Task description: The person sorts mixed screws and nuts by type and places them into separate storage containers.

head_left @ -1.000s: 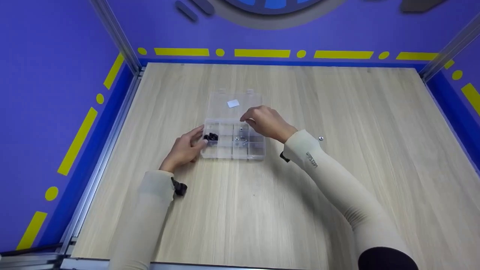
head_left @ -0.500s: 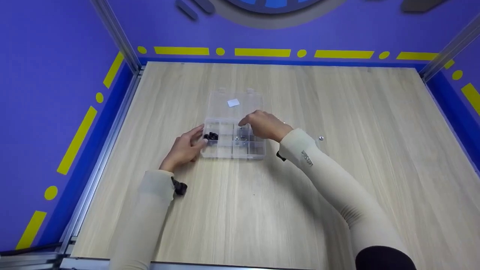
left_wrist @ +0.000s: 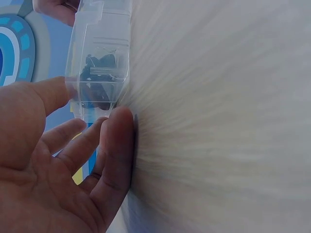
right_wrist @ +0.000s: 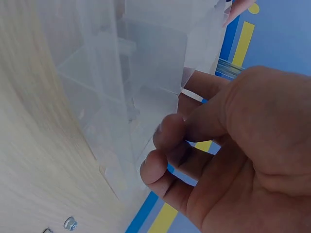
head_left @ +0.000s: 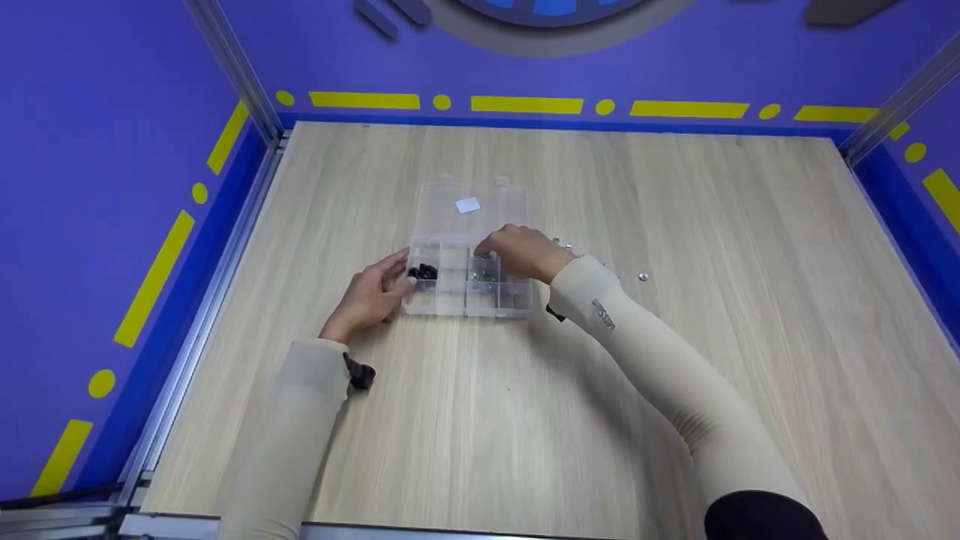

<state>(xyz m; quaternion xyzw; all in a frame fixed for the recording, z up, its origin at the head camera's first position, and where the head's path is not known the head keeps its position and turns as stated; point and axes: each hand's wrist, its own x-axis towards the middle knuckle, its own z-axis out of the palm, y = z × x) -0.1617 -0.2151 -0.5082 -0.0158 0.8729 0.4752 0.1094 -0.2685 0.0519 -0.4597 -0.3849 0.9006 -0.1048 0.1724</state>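
Box: the clear compartment box [head_left: 480, 310] sits on the desk [head_left: 480, 435] between the 2 hands.
Left hand: loosely spread [head_left: 371, 296], resting against the left side, thumb at the rim, probably steadying it.
Right hand: curled [head_left: 529, 251], fingertips over a far compartment; cannot tell whether they pinch anything.
Lid: folded back [head_left: 439, 214], likely for access.
Left compartment: black pieces [head_left: 425, 272].
Compartment below right fingers: small shiny pieces [head_left: 475, 277].
Desk, right: loose metal pieces [head_left: 643, 277].
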